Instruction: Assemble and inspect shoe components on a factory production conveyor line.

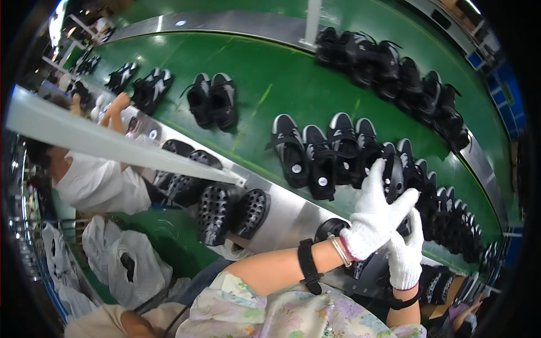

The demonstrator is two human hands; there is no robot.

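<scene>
My left hand [372, 217], in a white knit glove, reaches over a black shoe [392, 174], its forefinger along one side and its thumb across it. Light dots show on the shoe's dark surface. Just below and to the right, my gloved right hand [407, 250] curls round the near end of the same shoe, with most of its fingers hidden. Beyond and left of my hands, several black lace-up shoes [321, 158] with pale toe edges stand on the green conveyor belt [253, 141]. A round black item [331, 229] lies by my left wrist.
Black perforated shoe-shaped pieces [217, 214] stand on the metal ledge [282, 217]. More shoes line the belt's far side [389, 62] and the right. A pale bar [124, 138] crosses at left, near a co-worker in white [101, 180]. Plastic bags [135, 265] hang below.
</scene>
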